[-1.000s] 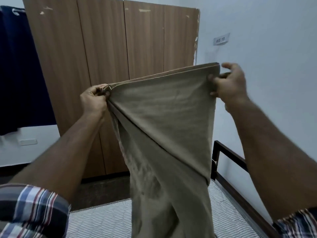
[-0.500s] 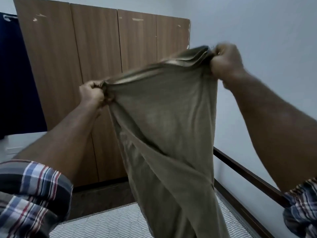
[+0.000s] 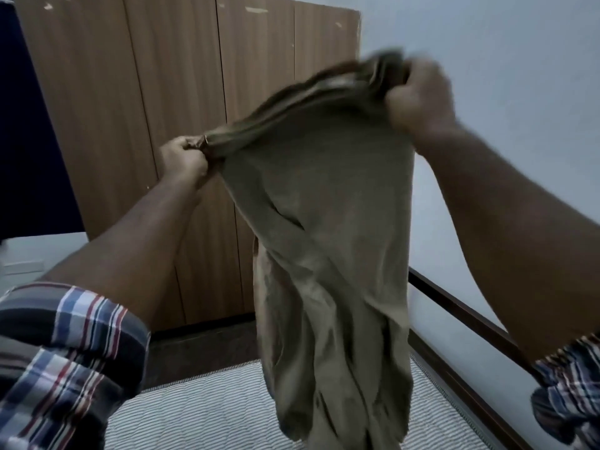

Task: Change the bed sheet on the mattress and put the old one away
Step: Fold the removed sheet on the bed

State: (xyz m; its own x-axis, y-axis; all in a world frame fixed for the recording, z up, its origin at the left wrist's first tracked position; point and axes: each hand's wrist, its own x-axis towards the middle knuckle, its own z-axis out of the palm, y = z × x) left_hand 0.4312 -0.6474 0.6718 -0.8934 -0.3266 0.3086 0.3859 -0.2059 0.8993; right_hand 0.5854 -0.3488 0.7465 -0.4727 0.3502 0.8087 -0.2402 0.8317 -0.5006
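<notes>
A tan bed sheet [image 3: 328, 248] hangs in front of me, bunched along its top edge and drooping down to the mattress. My left hand [image 3: 181, 159] grips one gathered end of that edge at chest height. My right hand [image 3: 418, 95], blurred by motion, grips the other end higher up and to the right. Below lies the bare mattress [image 3: 207, 414] with a grey and white striped cover; the sheet's lower folds reach it.
A wooden wardrobe [image 3: 181, 92] with several doors stands straight ahead. A dark wooden bed rail [image 3: 461, 316] runs along the pale wall on the right. Dark blue cloth [image 3: 29, 141] hangs at the left. Dark floor lies between mattress and wardrobe.
The sheet's top edge was flat and taut; both hands have gathered it into a bunch, and the right hand has risen higher. The view has tilted slightly down.
</notes>
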